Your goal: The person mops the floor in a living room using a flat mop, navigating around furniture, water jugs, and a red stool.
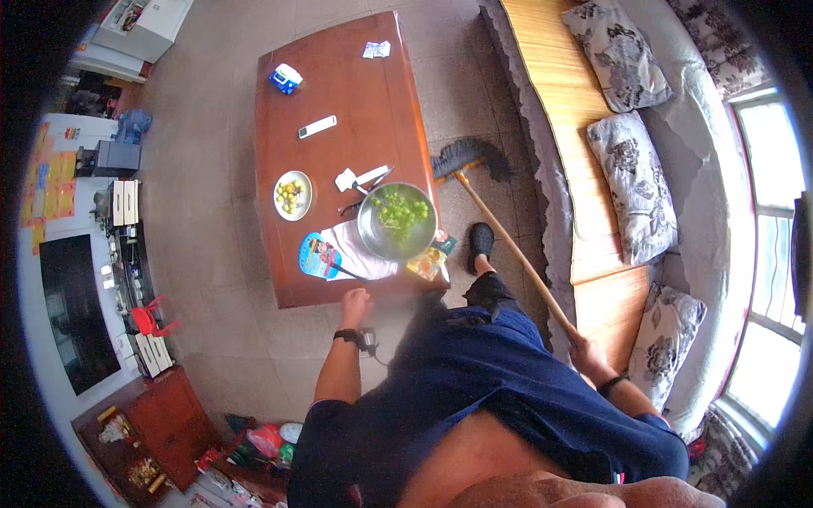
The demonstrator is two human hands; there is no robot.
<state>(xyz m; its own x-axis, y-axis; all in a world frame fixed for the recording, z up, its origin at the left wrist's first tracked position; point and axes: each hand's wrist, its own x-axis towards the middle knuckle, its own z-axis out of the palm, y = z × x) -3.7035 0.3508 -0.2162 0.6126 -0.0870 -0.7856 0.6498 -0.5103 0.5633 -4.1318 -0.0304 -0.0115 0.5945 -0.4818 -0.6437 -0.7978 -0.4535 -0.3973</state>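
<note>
My right hand (588,357) grips the upper end of a broom's wooden handle (517,254). The handle slants away from me to the broom head (470,159). Its dark bristles lie on the tiled floor between the wooden table (349,120) and the sofa bench (546,82). Close to the table's near edge, my left hand (357,307) is loosely curled, with nothing visible in it. Beyond it on the tabletop are a blue round fan (319,256), a white cloth (375,270) and a metal bowl (369,238) of green grapes (401,213).
A plate (282,206) of small yellowish fruit, a remote control (317,127), a wipes pack (286,79) and crumpled paper (376,49) lie on the table. Patterned cushions (635,184) line the sofa. My shoe (481,241) stands beside the broom handle. A red stool (147,317) is far left.
</note>
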